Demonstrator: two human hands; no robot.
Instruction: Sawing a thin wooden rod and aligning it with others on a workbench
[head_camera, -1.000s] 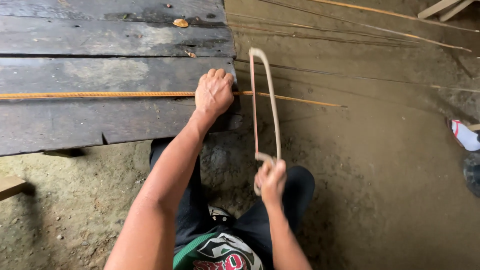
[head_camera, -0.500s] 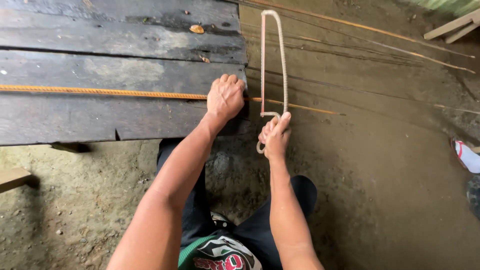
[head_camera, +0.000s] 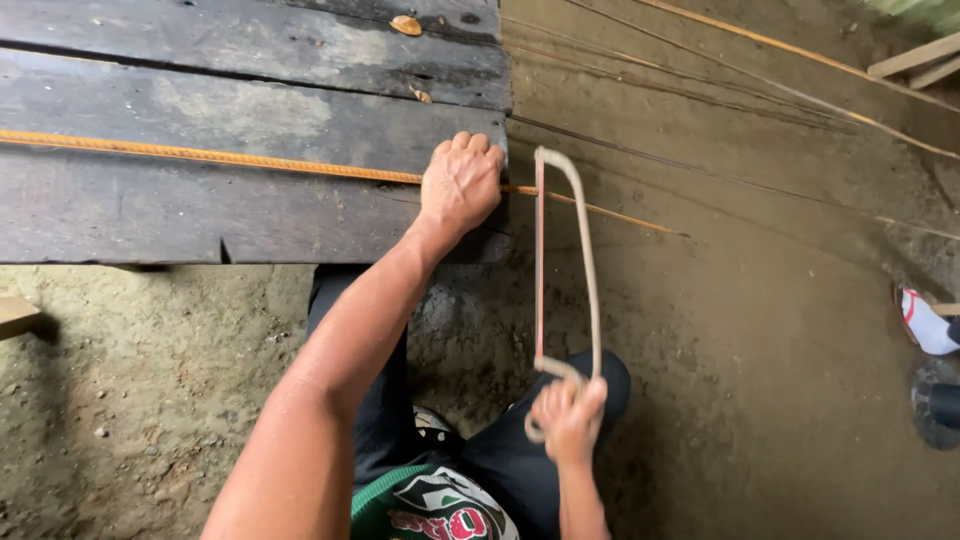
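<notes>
Where the rusty rod passes under the left hand, it is hidden; that hand is clamped on it at the worktop edge. At 5 o'clock, the right hand grips the hacksaw handle, blade across the rod's overhang above open dirt floor.

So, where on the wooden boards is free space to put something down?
Bare wood lies on the dark boards left of the left hand, on both sides of the orange rod. The edge is crowded: that hand and the hacksaw in the right hand.
</notes>
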